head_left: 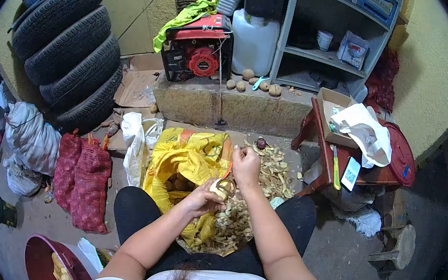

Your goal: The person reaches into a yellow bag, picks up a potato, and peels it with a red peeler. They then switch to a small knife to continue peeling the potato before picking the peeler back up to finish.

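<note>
My left hand (204,198) is closed around a partly peeled potato (219,190), its pale flesh showing beside a patch of brown skin. Just above it, my right hand (245,167) grips a peeler with an orange part (229,169), whose lower end is right at the potato. A yellow sack (162,158) stands open between my knees with unpeeled potatoes (177,183) inside. Potato peelings (271,173) lie heaped beneath my hands and to the right of the sack.
A maroon tub (39,254) at lower left holds peeled potatoes (60,273). Red mesh sacks (90,185) stand left, near stacked tires (77,48). On the right, a red stool (316,175) carries a box (330,105), a yellow-handled knife (336,166) and a phone (350,174). A generator (198,51) sits on the ledge.
</note>
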Motion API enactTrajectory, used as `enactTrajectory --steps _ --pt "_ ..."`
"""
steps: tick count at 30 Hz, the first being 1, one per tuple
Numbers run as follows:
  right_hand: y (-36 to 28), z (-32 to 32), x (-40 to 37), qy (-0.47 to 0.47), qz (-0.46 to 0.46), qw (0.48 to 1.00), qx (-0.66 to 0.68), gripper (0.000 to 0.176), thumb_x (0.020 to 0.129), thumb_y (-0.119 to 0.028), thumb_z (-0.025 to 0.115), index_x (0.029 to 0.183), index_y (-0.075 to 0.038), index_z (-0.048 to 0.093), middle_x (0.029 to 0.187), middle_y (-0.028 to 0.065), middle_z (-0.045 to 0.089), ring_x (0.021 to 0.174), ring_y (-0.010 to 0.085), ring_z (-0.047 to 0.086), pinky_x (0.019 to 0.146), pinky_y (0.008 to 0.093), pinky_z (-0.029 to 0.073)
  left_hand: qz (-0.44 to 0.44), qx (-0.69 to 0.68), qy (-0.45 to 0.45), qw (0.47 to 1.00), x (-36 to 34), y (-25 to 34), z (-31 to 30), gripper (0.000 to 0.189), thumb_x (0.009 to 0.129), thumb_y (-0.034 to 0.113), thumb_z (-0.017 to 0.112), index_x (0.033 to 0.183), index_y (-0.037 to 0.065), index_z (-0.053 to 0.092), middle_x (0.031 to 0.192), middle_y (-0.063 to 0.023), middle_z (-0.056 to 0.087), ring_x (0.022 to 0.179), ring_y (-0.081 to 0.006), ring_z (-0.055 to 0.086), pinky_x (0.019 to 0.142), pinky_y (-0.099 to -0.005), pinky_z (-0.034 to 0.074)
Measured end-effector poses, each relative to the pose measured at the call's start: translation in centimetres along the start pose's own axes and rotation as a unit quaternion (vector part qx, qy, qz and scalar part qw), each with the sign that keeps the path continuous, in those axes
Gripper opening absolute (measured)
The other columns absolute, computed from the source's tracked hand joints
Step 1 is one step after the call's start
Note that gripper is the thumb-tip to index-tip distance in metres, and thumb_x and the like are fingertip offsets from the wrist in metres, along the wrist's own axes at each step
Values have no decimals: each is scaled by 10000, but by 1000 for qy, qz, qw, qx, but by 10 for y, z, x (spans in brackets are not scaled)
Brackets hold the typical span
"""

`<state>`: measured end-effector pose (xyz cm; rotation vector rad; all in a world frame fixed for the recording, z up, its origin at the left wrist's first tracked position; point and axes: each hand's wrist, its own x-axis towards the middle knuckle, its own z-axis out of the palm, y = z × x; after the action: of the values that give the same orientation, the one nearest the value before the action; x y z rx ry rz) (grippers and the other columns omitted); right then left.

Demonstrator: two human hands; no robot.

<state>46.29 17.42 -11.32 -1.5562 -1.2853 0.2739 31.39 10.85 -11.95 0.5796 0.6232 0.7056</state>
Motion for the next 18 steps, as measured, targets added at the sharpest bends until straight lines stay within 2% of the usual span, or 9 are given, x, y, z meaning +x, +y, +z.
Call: enactTrajectory --steps 2,4,6,8,9,10,11,14,18 --pt "9 1 4 1 8 1000 -2 318 771 -253 567 657 43 544 551 183 544 507 278 541 513 372 414 0 -11 -3 1000 1 1 -1 541 665 -84 515 1152 82 344 989 -75 492 850 -198 538 669 -391 513" --pt "17 -2 11 -6 119 992 35 339 764 -288 542 681 41 550 615 210 563 606 362 565 586 415 434 -1 -21 -6 1000 0 2 -2 558 654 -90 511 1157 83 343 1002 -83 493 867 -206 535 665 -393 516" --pt "47 -5 24 -4 150 989 12 344 758 -298 544 689 40 554 619 206 570 602 357 571 590 410 438 -16 -40 -58 997 -5 0 -6 574 633 -100 512 1154 79 353 1042 -108 501 896 -223 526 673 -396 516" --pt "47 -13 32 -31 220 975 24 357 741 -324 551 705 31 563 655 212 584 638 355 582 614 408 444 -3 -46 -33 998 -5 2 -7 537 636 -59 522 1141 68 388 1039 -128 517 872 -228 536 690 -398 508" --pt "47 -12 32 -32 219 975 24 357 741 -324 551 705 31 563 655 212 584 638 355 582 614 408 444 12 -53 -10 998 -4 3 -7 505 640 -18 533 1127 58 423 1037 -148 533 847 -233 545 706 -399 500" --pt "46 -11 31 -35 207 978 -13 362 735 -333 557 711 29 566 666 210 589 652 347 586 624 407 443 16 -84 -2 996 -5 7 -4 353 765 122 505 1106 53 441 1034 -158 544 813 -236 550 685 -384 494" --pt "46 -10 31 -38 195 979 -49 367 730 -341 562 717 26 569 677 208 594 666 339 590 633 406 443 17 -85 -2 996 -2 7 -5 353 765 122 505 1106 53 441 1034 -158 544 813 -236 550 685 -384 494" --pt "39 -5 27 -45 196 979 -10 357 747 -334 567 726 23 572 678 206 594 677 323 593 631 390 443 -17 -166 46 985 14 -2 -22 420 905 402 282 1098 71 454 973 -151 575 750 -227 551 613 -349 476" --pt "4 -3 10 -32 127 990 49 352 767 -317 574 688 25 552 628 192 571 624 324 573 592 386 432 -19 -173 99 980 19 -6 -20 397 902 395 298 1063 76 469 928 -137 589 711 -221 551 574 -335 469"
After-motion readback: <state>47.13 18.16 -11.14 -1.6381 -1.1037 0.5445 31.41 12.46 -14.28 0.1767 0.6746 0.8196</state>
